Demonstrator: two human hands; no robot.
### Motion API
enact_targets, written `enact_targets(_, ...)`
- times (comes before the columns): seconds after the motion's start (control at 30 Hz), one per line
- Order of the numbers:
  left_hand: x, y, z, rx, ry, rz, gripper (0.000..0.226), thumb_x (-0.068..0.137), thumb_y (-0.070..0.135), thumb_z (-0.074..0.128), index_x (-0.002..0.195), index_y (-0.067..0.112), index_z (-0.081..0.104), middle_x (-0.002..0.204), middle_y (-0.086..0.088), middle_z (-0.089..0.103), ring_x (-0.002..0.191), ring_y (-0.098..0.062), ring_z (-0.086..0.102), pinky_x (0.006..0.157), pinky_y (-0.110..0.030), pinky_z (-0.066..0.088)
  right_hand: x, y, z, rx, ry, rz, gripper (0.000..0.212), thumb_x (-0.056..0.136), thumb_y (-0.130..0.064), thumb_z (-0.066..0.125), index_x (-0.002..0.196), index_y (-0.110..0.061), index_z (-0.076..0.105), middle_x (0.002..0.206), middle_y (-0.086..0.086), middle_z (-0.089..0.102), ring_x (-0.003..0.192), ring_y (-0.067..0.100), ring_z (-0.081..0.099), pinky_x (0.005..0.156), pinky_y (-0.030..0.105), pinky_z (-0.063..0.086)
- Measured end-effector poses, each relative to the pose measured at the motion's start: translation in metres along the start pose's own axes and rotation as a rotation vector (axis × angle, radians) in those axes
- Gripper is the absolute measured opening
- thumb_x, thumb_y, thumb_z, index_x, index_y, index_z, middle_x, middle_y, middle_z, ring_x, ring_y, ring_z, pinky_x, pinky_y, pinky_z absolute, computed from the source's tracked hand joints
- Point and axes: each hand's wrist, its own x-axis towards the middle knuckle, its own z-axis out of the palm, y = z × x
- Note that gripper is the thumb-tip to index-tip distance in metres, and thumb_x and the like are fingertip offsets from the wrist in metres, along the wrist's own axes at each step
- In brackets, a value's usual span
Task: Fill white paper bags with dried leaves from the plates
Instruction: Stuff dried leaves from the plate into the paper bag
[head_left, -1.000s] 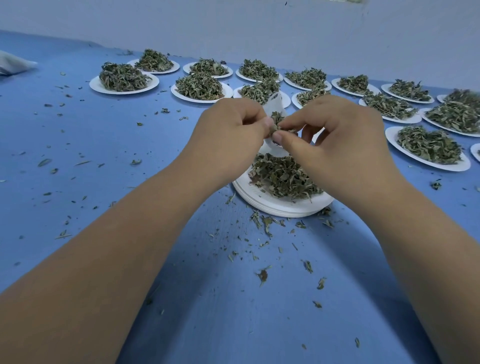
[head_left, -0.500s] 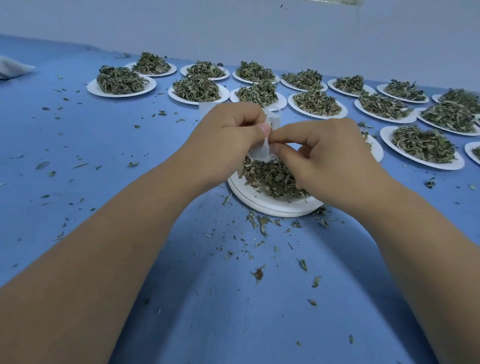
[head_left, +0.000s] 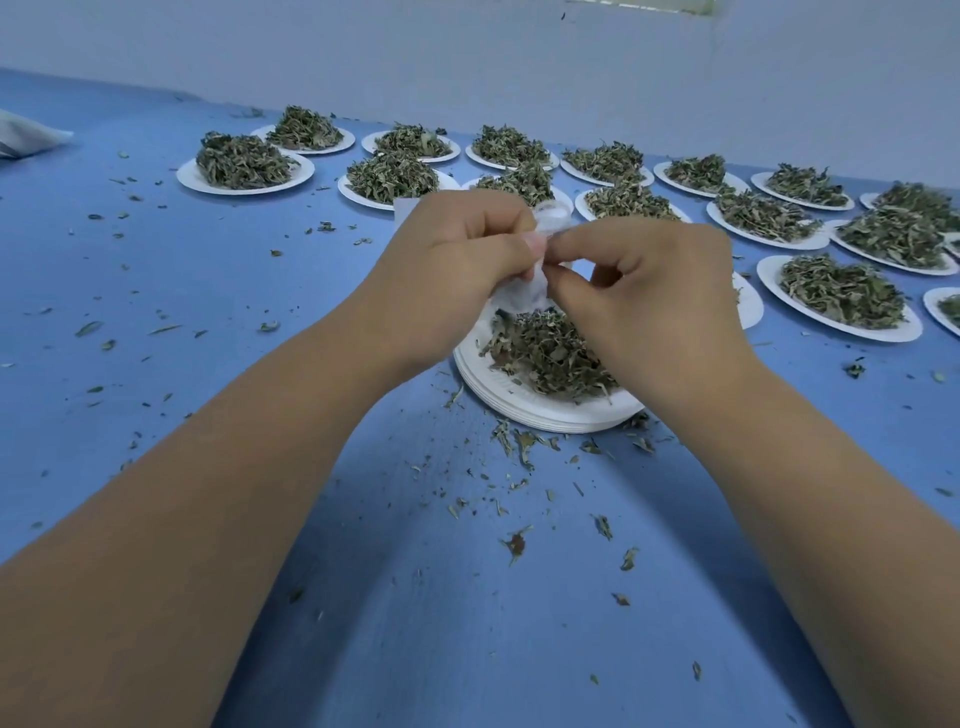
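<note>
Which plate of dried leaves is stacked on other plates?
The nearest white paper plate, below the left hand and right hand, tops a stack of plates; the plates in the far rows appear to lie singly on the blue table.

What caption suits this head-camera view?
A person's left hand and right hand pinch a small white paper bag above a stack of white paper plates holding dried green leaves.

white paper bag (head_left: 524, 296) above leaf-heaped plate stack (head_left: 545, 410)
</note>
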Motion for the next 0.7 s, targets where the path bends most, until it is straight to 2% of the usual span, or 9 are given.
enact_targets(0.1, 0.002, -0.004, -0.003, 0.056, 0.116, -0.025, 0.028, 0.089, 0.020, 0.053, 0.066, 0.003, 0.051, 0.057, 0.000, 0.041, 0.058, -0.015, 0.036, 0.060, -0.032, 0.029, -0.005, 0.001, -0.002, 0.052, -0.107, -0.037, 0.018, 0.095, -0.024, 0.066, 0.107, -0.029, 0.079, 0.094, -0.024, 0.074, 0.057, 0.009, 0.061, 0.066, 0.021, 0.049)
enact_targets(0.2, 0.005, -0.007, -0.007, 0.147, 0.230, -0.060, 0.028, 0.091, 0.019, 0.053, 0.068, 0.003, 0.048, 0.059, 0.008, 0.037, 0.056, -0.009, 0.033, 0.055, -0.027, 0.027, -0.008, 0.004, -0.004, 0.143, -0.100, -0.023, 0.024, 0.094, -0.020, 0.066, 0.114, -0.028, 0.076, 0.121, -0.022, 0.070, 0.057, 0.013, 0.064, 0.060, 0.008, 0.041)
enact_targets(0.27, 0.007, -0.008, -0.010, 0.237, 0.288, -0.059, 0.028, 0.091, 0.019, 0.054, 0.073, -0.003, 0.052, 0.073, 0.003, 0.047, 0.067, -0.006, 0.043, 0.056, -0.020, 0.029, -0.008, 0.005, -0.005, 0.148, -0.075, -0.062, 0.025, 0.091, -0.016, 0.066, 0.111, -0.026, 0.077, 0.123, -0.019, 0.070, 0.063, 0.012, 0.067, 0.063, 0.004, 0.038)
enact_targets(0.33, 0.010, -0.010, -0.013, 0.253, 0.321, -0.055, 0.025, 0.090, 0.018, 0.055, 0.074, -0.001, 0.057, 0.095, -0.004, 0.057, 0.092, -0.011, 0.051, 0.069, -0.017, 0.034, -0.008, 0.005, -0.007, 0.122, -0.080, -0.136, 0.023, 0.090, -0.013, 0.068, 0.109, -0.023, 0.077, 0.125, -0.015, 0.070, 0.066, 0.010, 0.067, 0.066, 0.003, 0.036)
enact_targets(0.4, 0.009, -0.007, -0.013, 0.163, 0.325, -0.037, 0.025, 0.090, 0.013, 0.054, 0.071, -0.004, 0.053, 0.096, -0.019, 0.057, 0.086, -0.019, 0.051, 0.071, -0.027, 0.035, -0.007, 0.005, -0.007, 0.056, -0.122, -0.197, 0.027, 0.088, -0.009, 0.071, 0.110, -0.023, 0.078, 0.126, -0.014, 0.069, 0.064, 0.006, 0.063, 0.067, 0.006, 0.038)
enact_targets(0.47, 0.006, -0.003, -0.009, 0.059, 0.317, -0.014, 0.028, 0.088, 0.010, 0.052, 0.068, -0.008, 0.046, 0.079, -0.030, 0.045, 0.070, -0.029, 0.036, 0.063, -0.032, 0.027, -0.005, 0.003, -0.002, -0.037, -0.142, -0.243, 0.030, 0.087, -0.004, 0.070, 0.109, -0.024, 0.078, 0.126, -0.016, 0.069, 0.066, 0.005, 0.063, 0.064, 0.022, 0.051)
enact_targets(0.6, 0.002, 0.002, -0.002, -0.008, 0.255, 0.000, 0.026, 0.087, 0.006, 0.051, 0.062, -0.001, 0.044, 0.068, -0.024, 0.039, 0.064, -0.021, 0.036, 0.057, -0.026, 0.032, 0.000, -0.003, 0.006, -0.090, -0.056, -0.322, 0.026, 0.087, -0.001, 0.066, 0.101, -0.018, 0.079, 0.115, -0.011, 0.075, 0.079, 0.005, 0.062, 0.059, 0.038, 0.056)
enact_targets(0.67, 0.001, 0.003, -0.008, -0.010, 0.184, 0.020, 0.014, 0.084, 0.010, 0.052, 0.071, 0.012, 0.053, 0.075, -0.012, 0.052, 0.074, -0.015, 0.052, 0.071, -0.025, 0.045, -0.001, -0.004, 0.008, -0.076, -0.006, -0.313, 0.019, 0.089, -0.004, 0.067, 0.100, -0.015, 0.078, 0.100, -0.004, 0.078, 0.077, 0.016, 0.068, 0.062, 0.039, 0.056)
enact_targets(0.7, 0.001, 0.002, -0.013, -0.005, 0.119, 0.024, 0.007, 0.083, 0.013, 0.053, 0.085, 0.016, 0.058, 0.088, -0.005, 0.060, 0.086, -0.012, 0.059, 0.083, -0.028, 0.047, -0.002, -0.004, 0.008, -0.055, 0.026, -0.273, 0.016, 0.090, -0.008, 0.068, 0.099, -0.015, 0.078, 0.091, -0.004, 0.077, 0.071, 0.010, 0.064, 0.063, 0.035, 0.055)
